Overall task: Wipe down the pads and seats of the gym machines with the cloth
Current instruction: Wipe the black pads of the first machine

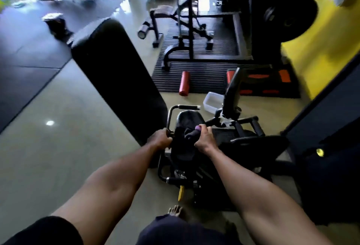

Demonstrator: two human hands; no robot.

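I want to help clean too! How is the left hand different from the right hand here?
The left hand grips the machine's metal handle, while the right hand holds the dark cloth. The left hand sits beside the seat, at its edge; the right hand is over the seat itself. Both hands have curled fingers, and both arms are bare and reach forward.
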